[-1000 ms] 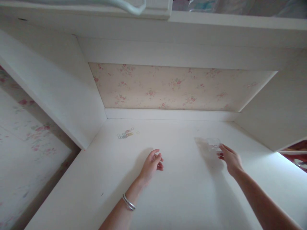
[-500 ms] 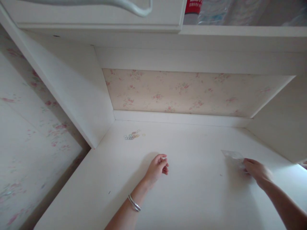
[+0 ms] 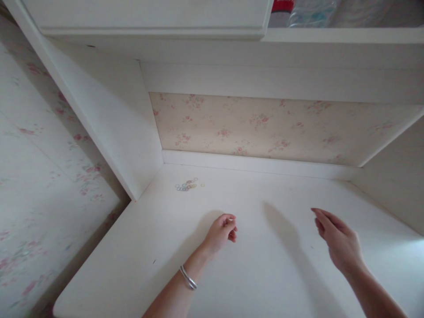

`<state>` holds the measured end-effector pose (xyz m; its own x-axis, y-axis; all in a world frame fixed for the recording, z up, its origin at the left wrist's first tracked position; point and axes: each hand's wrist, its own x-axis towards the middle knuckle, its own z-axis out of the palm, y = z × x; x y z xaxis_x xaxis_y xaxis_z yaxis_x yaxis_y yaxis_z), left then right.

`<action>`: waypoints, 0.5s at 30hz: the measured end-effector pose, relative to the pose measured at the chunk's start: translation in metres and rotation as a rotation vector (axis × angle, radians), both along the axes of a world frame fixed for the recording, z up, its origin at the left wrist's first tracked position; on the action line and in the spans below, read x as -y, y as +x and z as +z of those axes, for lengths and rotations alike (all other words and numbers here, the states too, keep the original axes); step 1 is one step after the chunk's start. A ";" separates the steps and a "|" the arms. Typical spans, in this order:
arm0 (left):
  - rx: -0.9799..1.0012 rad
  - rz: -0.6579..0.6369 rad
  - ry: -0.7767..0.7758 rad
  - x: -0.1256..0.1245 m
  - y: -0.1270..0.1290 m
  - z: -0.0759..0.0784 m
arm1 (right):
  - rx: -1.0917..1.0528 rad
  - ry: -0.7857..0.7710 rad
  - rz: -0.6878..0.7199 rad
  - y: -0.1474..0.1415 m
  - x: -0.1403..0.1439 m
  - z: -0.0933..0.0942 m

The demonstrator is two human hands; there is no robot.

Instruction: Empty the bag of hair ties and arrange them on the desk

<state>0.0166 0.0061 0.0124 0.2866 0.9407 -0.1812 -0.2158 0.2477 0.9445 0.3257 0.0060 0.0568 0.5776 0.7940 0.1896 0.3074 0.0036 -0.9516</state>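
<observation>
Small coloured rings point(image 3: 183, 189) lie clustered on the white tabletop point(image 3: 251, 274) toward its back left, untouched. My left hand point(image 3: 218, 234), nearer them, curls loosely, fingertips slightly apart; my right hand point(image 3: 342, 245) has its fingertips together, nothing visible between them. I judge this a between-step pause; handling one ring would call for a fine pinch.

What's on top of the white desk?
Small coloured rings, mostly clustered, lie toward the back left of the white desk; a dark mark shows nearer the front. Anything hidden behind the left hand or right hand can't be seen.
</observation>
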 end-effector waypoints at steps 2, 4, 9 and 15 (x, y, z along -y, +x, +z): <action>-0.005 0.004 -0.006 -0.001 0.000 -0.001 | -0.255 0.068 0.128 -0.039 0.004 0.007; -0.013 0.008 -0.008 -0.001 0.000 -0.003 | -0.410 0.088 0.257 -0.072 0.006 0.010; -0.032 0.005 0.000 -0.001 0.001 -0.005 | -0.393 -0.032 0.420 -0.127 0.000 -0.017; -0.088 -0.009 0.001 -0.001 0.004 0.002 | 0.096 -0.192 0.511 -0.148 -0.001 -0.052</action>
<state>0.0206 0.0070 0.0142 0.2779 0.9385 -0.2051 -0.1299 0.2483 0.9599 0.1781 0.0071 0.0049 0.0971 0.9942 0.0463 0.3974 0.0040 -0.9177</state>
